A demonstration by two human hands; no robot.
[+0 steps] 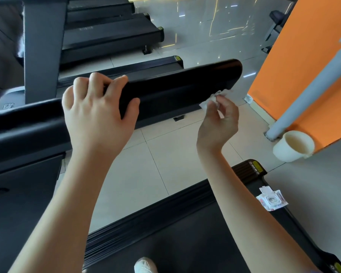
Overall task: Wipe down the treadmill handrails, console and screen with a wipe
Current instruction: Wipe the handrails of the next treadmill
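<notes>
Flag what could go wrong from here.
The right hand pinches the wipe as a small crumpled wad at the handrail end; it may slip out or leave patches unwiped.
The left hand grips the handrail, so that patch may be skipped.
The wipes pack lies lid-open on the treadmill side rail; it may dry out or get kicked.

No text can be read. The small yellow sticker (254, 166) at the rear corner of the black treadmill deck (185, 243) bears dark print, and the white plastic wipe packet (272, 198) on the deck's right edge bears red print. Both are too blurred to make out.
</notes>
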